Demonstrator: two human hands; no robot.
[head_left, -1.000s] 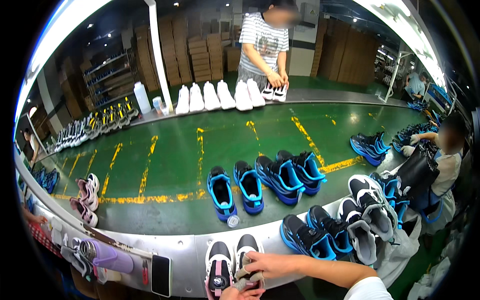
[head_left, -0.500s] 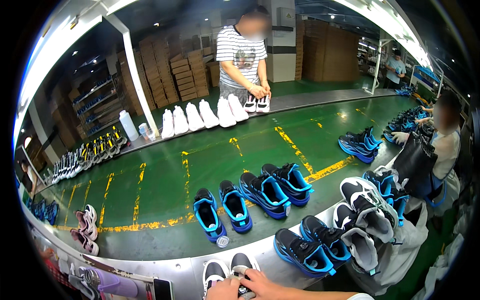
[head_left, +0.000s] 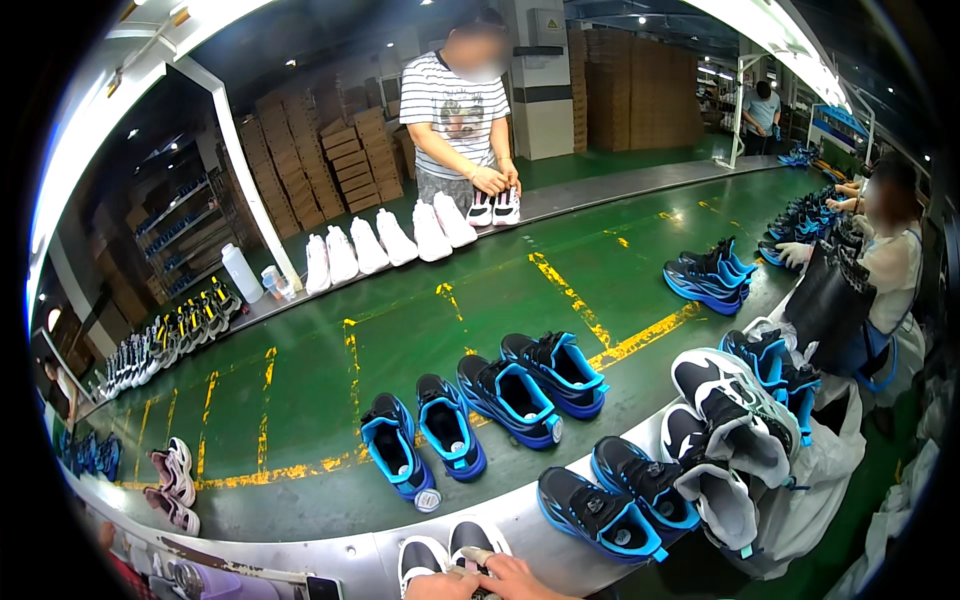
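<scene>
A pair of black-and-white sneakers stands at the lower edge, toes pointing away: the left sneaker (head_left: 422, 556) and the right sneaker (head_left: 476, 540). My left hand (head_left: 440, 587) and my right hand (head_left: 512, 579) come together over the right sneaker's lacing area, fingers bent and closed on its upper. The picture's edge cuts off both hands and the shoe heels, so exactly what the fingertips pinch is hidden. To the right on the metal bench (head_left: 375, 545) lies a pair of black-and-blue sneakers (head_left: 600, 513), beside piled black-and-white sneakers (head_left: 735, 420).
Several black-and-blue sneakers (head_left: 505, 395) stand on the green conveyor (head_left: 330, 400) ahead. Pinkish sneakers (head_left: 172, 475) sit at left. Across it, a person (head_left: 460, 120) handles a shoe beside white shoes (head_left: 390, 240). Another person (head_left: 885, 260) works at right. A phone (head_left: 323, 588) lies near my left.
Most of the scene has shifted left in the picture as the view turned. My hands stay on the sneaker and now sit slightly lower, with less of them showing.
</scene>
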